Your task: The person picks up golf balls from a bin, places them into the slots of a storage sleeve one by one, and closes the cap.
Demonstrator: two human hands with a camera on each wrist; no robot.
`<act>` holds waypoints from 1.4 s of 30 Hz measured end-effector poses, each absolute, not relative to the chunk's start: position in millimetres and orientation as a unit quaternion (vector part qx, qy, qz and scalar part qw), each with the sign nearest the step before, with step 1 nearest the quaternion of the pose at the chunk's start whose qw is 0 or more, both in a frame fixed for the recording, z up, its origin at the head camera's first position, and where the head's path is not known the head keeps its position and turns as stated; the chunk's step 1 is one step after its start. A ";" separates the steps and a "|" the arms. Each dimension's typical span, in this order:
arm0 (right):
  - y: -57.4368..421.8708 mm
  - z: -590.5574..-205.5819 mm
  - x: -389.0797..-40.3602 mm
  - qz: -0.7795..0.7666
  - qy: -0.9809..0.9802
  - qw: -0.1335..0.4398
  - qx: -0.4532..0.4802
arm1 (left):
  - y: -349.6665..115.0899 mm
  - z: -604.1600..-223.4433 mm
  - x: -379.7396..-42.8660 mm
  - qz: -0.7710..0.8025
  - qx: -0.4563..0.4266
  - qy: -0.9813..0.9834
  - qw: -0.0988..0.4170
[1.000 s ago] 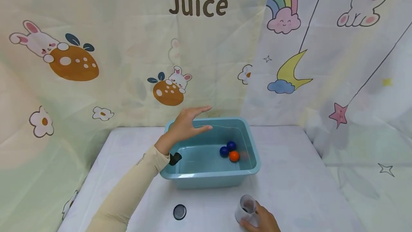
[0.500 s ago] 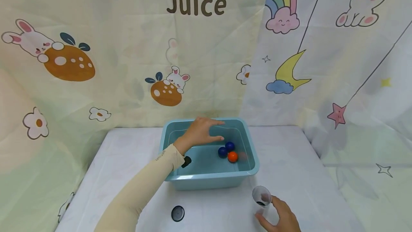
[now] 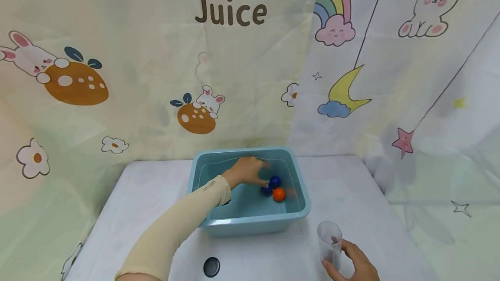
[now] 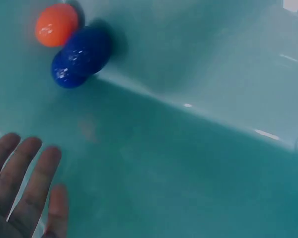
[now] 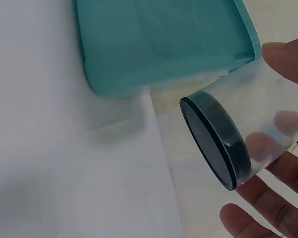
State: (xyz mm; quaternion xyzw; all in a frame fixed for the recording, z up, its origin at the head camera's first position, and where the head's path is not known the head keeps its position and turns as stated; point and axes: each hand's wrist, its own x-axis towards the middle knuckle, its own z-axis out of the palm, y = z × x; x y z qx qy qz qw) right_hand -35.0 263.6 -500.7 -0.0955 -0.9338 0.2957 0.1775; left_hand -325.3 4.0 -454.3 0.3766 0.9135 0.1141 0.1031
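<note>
My left hand (image 3: 247,171) reaches into the blue-green bin (image 3: 255,227), thumb and fingers parted. In the head view its thumb tip overlaps one of two dark blue balls (image 3: 275,181); an orange ball (image 3: 279,194) lies against them. The left wrist view shows extended fingers (image 4: 34,191) with nothing in them, apart from the balls. In front of the bin on the right, my right hand (image 3: 357,263) grips a clear cylindrical container (image 3: 330,242) between thumb and fingers. Its top is uncovered, and a black cap (image 5: 208,141) closes the bottom end.
A round black lid (image 3: 212,267) lies on the white-covered table (image 3: 156,194), in front of the bin. Behind and at the sides hangs a printed cloth (image 3: 254,77) with rabbits, a rainbow and the word Juice.
My left hand has moved right and down into the bin, towards the balls. My right hand has shifted to the right with the clear container.
</note>
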 end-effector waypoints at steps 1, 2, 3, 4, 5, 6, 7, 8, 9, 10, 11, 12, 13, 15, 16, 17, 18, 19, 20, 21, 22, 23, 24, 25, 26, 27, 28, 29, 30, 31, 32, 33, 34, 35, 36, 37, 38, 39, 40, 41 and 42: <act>264.3 -502.2 -34.7 0.294 -0.932 0.193 -0.091 | 5.5 -457.9 -326.5 0.108 0.376 0.914 0.110; 265.1 -503.5 -34.6 0.292 -0.929 0.209 -0.087 | 7.4 -461.3 -327.9 0.104 0.376 0.913 0.116; 266.1 -504.6 -34.6 0.289 -0.927 0.224 -0.082 | 9.5 -464.7 -329.5 0.099 0.377 0.913 0.121; 267.5 -505.3 -34.4 0.288 -0.925 0.235 -0.078 | 11.9 -467.8 -331.0 0.091 0.376 0.913 0.125; 268.9 -505.8 -34.3 0.289 -0.923 0.243 -0.077 | 14.6 -470.6 -332.3 0.083 0.374 0.915 0.128; 270.2 -506.1 -34.2 0.291 -0.921 0.247 -0.076 | 17.3 -473.1 -333.2 0.072 0.371 0.917 0.130; 271.2 -506.1 -34.1 0.294 -0.920 0.247 -0.078 | 19.9 -475.2 -333.5 0.060 0.365 0.919 0.134; 271.8 -505.9 -34.3 0.297 -0.919 0.246 -0.080 | 22.5 -477.2 -333.3 0.046 0.358 0.922 0.139; 272.1 -505.7 -34.1 0.300 -0.919 0.242 -0.082 | 25.1 -479.1 -332.6 0.033 0.350 0.925 0.144; 272.1 -505.7 -33.9 0.302 -0.919 0.238 -0.085 | 27.5 -481.1 -331.8 0.019 0.343 0.928 0.147; 271.9 -505.8 -33.6 0.304 -0.919 0.234 -0.088 | 29.9 -483.1 -330.7 0.007 0.336 0.929 0.153; 271.5 -506.3 -33.0 0.305 -0.920 0.231 -0.090 | 32.2 -485.3 -329.4 -0.004 0.331 0.930 0.159; 271.1 -506.7 -32.4 0.308 -0.919 0.229 -0.092 | 35.0 -487.7 -328.3 -0.013 0.328 0.931 0.162; 269.8 -508.1 -30.6 0.310 -0.920 0.220 -0.096 | 40.4 -492.3 -326.8 -0.031 0.322 0.932 0.163; 269.4 -509.2 -29.9 0.312 -0.920 0.217 -0.097 | 42.8 -495.1 -326.5 -0.040 0.321 0.932 0.163; 269.2 -510.7 -29.3 0.313 -0.920 0.215 -0.097 | 45.1 -498.5 -326.8 -0.048 0.320 0.932 0.162; 269.2 -512.1 -28.3 0.314 -0.921 0.207 -0.099 | 47.1 -501.9 -327.3 -0.057 0.319 0.933 0.158; 268.9 -513.2 -27.9 0.313 -0.922 0.204 -0.098 | 48.9 -504.7 -327.8 -0.063 0.317 0.934 0.154; 269.0 -514.5 -27.4 0.310 -0.924 0.200 -0.099 | 50.6 -507.1 -328.6 -0.069 0.315 0.934 0.153; 269.5 -515.7 -27.1 0.309 -0.925 0.197 -0.099 | 52.1 -509.5 -329.3 -0.072 0.314 0.935 0.152; 270.1 -516.8 -27.1 0.307 -0.926 0.198 -0.098 | 53.5 -511.6 -330.4 -0.074 0.313 0.935 0.151; 270.7 -517.6 -27.0 0.306 -0.926 0.197 -0.098 | 54.7 -512.8 -331.2 -0.073 0.312 0.935 0.152; 271.2 -518.0 -27.0 0.304 -0.927 0.197 -0.099 | 55.7 -512.8 -331.4 -0.069 0.310 0.936 0.152; 271.7 -518.3 -27.5 0.301 -0.927 0.201 -0.099 | 56.7 -512.5 -331.7 -0.065 0.309 0.936 0.155; 272.9 -519.2 -27.7 0.303 -0.926 0.203 -0.098 | 57.5 -512.2 -332.2 -0.061 0.309 0.936 0.157; 274.1 -519.6 -28.1 0.306 -0.925 0.206 -0.097 | 58.2 -511.7 -332.6 -0.055 0.310 0.936 0.158; 274.4 -519.5 -28.4 0.310 -0.923 0.208 -0.096 | 57.2 -510.6 -332.1 -0.049 0.309 0.936 0.160; 274.6 -519.3 -28.8 0.313 -0.921 0.211 -0.095 | 56.2 -509.4 -331.7 -0.043 0.310 0.936 0.162; 275.0 -519.1 -29.3 0.317 -0.919 0.215 -0.094 | 55.3 -508.3 -331.4 -0.036 0.311 0.936 0.164; 275.3 -518.7 -29.9 0.322 -0.917 0.218 -0.093 | 54.3 -506.7 -331.1 -0.030 0.311 0.935 0.166; 275.8 -518.4 -30.6 0.326 -0.915 0.220 -0.092 | 53.5 -505.1 -330.9 -0.023 0.311 0.935 0.170; 275.9 -517.7 -31.6 0.326 -0.915 0.221 -0.094 | 52.6 -503.5 -330.9 -0.017 0.310 0.934 0.174; 276.0 -517.3 -32.4 0.326 -0.915 0.220 -0.093 | 51.7 -501.5 -330.8 -0.010 0.310 0.934 0.177; 276.1 -517.2 -33.2 0.326 -0.915 0.218 -0.092 | 50.8 -499.4 -330.7 -0.003 0.309 0.934 0.180; 276.1 -517.2 -34.1 0.325 -0.917 0.214 -0.091 | 49.9 -497.4 -330.5 0.004 0.307 0.934 0.184; 276.1 -517.1 -35.0 0.325 -0.918 0.210 -0.089 | 49.0 -495.0 -330.4 0.009 0.305 0.934 0.186; 276.2 -517.1 -36.0 0.325 -0.919 0.206 -0.087 | 48.4 -492.6 -330.3 0.014 0.303 0.934 0.189; 276.3 -517.1 -36.8 0.326 -0.920 0.202 -0.086 | 47.9 -490.0 -330.1 0.020 0.301 0.935 0.188; 276.7 -517.1 -37.5 0.327 -0.920 0.198 -0.085 | 47.5 -487.2 -329.9 0.029 0.297 0.936 0.187; 277.1 -517.3 -38.0 0.328 -0.921 0.194 -0.085 | 47.3 -484.7 -329.6 0.035 0.293 0.937 0.187; 277.6 -517.5 -38.3 0.330 -0.921 0.189 -0.086 | 47.3 -482.1 -329.3 0.041 0.290 0.938 0.186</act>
